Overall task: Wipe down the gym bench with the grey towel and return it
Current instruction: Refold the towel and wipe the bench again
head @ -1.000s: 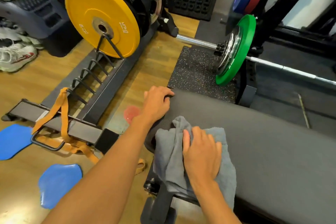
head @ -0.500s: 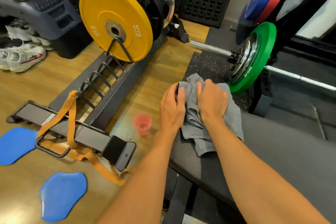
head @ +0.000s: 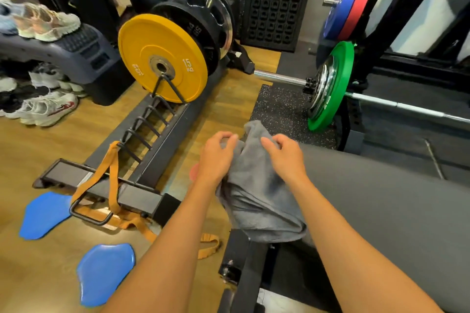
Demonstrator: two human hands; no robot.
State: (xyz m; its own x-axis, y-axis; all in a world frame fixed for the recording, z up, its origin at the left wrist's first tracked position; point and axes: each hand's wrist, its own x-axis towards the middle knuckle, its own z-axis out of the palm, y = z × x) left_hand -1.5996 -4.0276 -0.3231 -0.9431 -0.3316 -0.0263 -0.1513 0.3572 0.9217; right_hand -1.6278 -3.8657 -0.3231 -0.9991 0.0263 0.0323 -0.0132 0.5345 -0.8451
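Note:
The grey towel [head: 256,193] hangs bunched between my two hands over the left end of the bench. My left hand [head: 216,157] pinches its upper left edge. My right hand [head: 286,157] grips the upper right part, fingers curled into the cloth. The towel's lower folds drape down over the bench end. The dark grey bench pad [head: 381,206] runs from under the towel toward the lower right. Its black metal frame [head: 244,267] shows below the towel.
A plate rack [head: 157,134] with a yellow 15 kg plate [head: 162,68] stands to the left on the wooden floor. An orange strap [head: 114,185] and two blue pads [head: 104,272] lie near it. A barbell with a green plate [head: 333,86] rests beyond the bench. Shoes [head: 43,107] sit far left.
My hands went from wiping the bench end to gathering the towel and lifting it off the pad; my left hand left the bench edge and took the towel.

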